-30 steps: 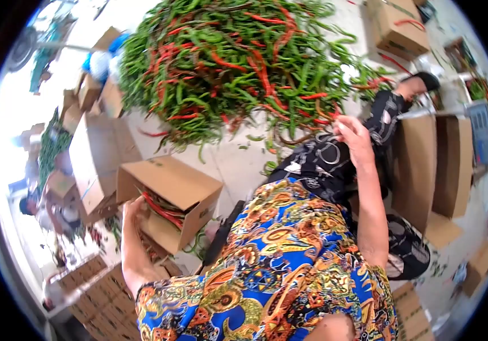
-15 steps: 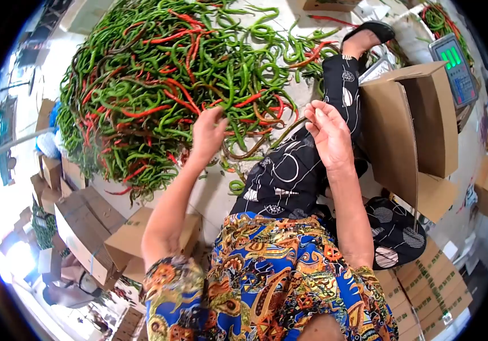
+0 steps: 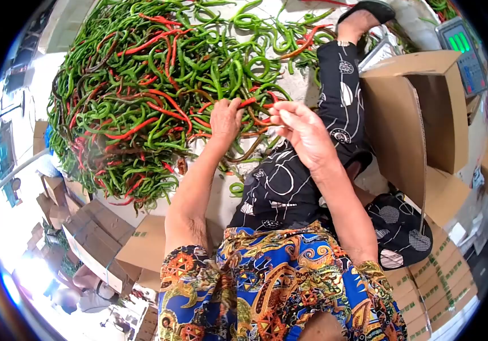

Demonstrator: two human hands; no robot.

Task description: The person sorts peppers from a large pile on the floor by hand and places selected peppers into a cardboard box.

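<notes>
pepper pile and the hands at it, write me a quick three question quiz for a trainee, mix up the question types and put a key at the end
1. Multiple choice: which colour is most common in the pepper pile?
a) yellow
b) green
c) purple

2. True or false: the left hand is inside a cardboard box.

3. Short answer: which hand is nearer the lit display?

Key
1. b, green, with red ones mixed in.
2. False, it is at the edge of the pepper pile.
3. The right hand.
</notes>
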